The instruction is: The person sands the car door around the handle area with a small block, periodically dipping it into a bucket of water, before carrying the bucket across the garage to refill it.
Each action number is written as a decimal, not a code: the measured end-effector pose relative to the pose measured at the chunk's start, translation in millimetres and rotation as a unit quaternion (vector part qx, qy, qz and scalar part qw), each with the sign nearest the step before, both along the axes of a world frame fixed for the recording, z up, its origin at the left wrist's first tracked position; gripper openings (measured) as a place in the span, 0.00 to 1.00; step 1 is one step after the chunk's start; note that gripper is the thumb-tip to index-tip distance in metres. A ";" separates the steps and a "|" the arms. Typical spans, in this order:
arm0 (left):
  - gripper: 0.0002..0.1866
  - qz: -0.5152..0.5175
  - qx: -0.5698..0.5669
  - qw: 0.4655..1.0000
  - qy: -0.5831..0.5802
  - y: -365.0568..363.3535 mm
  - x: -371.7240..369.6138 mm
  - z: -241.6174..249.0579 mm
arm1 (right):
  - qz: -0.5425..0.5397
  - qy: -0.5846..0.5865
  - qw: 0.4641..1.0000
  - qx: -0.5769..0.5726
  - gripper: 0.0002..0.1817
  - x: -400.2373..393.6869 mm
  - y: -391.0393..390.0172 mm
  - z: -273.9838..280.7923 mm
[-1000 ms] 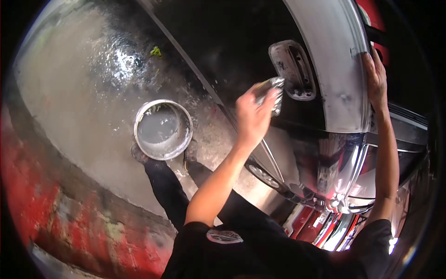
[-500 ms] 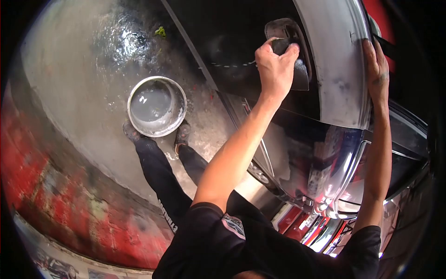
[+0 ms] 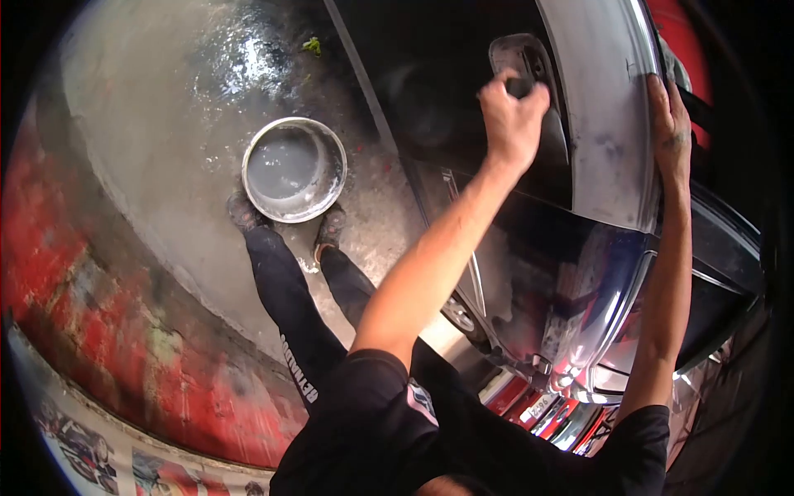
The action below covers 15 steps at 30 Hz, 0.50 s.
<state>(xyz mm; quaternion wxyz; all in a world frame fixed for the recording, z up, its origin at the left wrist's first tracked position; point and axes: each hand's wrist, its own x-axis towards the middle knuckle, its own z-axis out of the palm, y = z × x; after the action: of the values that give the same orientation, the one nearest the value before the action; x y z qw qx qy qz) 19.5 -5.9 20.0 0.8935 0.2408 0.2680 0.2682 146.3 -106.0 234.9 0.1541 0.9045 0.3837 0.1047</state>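
Observation:
My left hand [image 3: 514, 122] is closed around a small dark sanding block [image 3: 519, 88], thumb and fingers pinching its sides. It is held at the black car door [image 3: 430, 91], just below the door handle recess [image 3: 509, 54], whose surround looks dull and grey. Part of the block is hidden by the hand. On the other side of a light grey, smudged car panel [image 3: 600, 124], my right hand [image 3: 672, 128] lies along the panel's outer edge, fingers stretched out and holding nothing.
A white bucket [image 3: 334, 186] of cloudy grey water stands at my feet on the wet concrete floor [image 3: 165, 165]. A green scrap [image 3: 312, 45] lies beyond it. A low red-painted wall [image 3: 149, 364] curves along the left. Red vehicles show behind the car.
My left hand has shifted slightly down along the door with the block still in it. My right hand stays on the panel edge. The view has turned a little, moving the bucket rightward and up.

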 end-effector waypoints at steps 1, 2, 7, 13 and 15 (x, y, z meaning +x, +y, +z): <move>0.03 0.009 -0.033 0.999 -0.036 -10.5 -10.4 2.9 | 0.053 -0.014 0.997 -0.049 0.22 3.1 -0.6 1.2; 0.03 -0.004 -0.063 0.997 -0.038 -17.7 -16.5 2.6 | 0.054 -0.013 0.997 -0.049 0.22 1.9 -0.6 2.0; 0.08 0.041 -0.037 0.996 -0.072 25.2 12.1 -0.3 | -0.082 0.085 0.987 0.112 0.34 -22.1 27.5 -1.5; 0.06 0.015 -0.046 0.998 -0.031 -5.3 -11.2 2.3 | -0.104 0.064 0.981 0.151 0.39 -22.9 30.1 -6.7; 0.08 0.032 -0.037 0.998 -0.049 18.6 8.1 -2.0 | -0.133 0.080 0.978 0.142 0.39 -24.3 32.8 -1.8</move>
<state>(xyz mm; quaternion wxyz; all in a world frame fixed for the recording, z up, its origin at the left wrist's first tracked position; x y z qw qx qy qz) 27.6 12.8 18.0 0.9047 0.1854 0.2413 0.2982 122.0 -73.3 233.1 0.0052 0.9655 0.2525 0.0637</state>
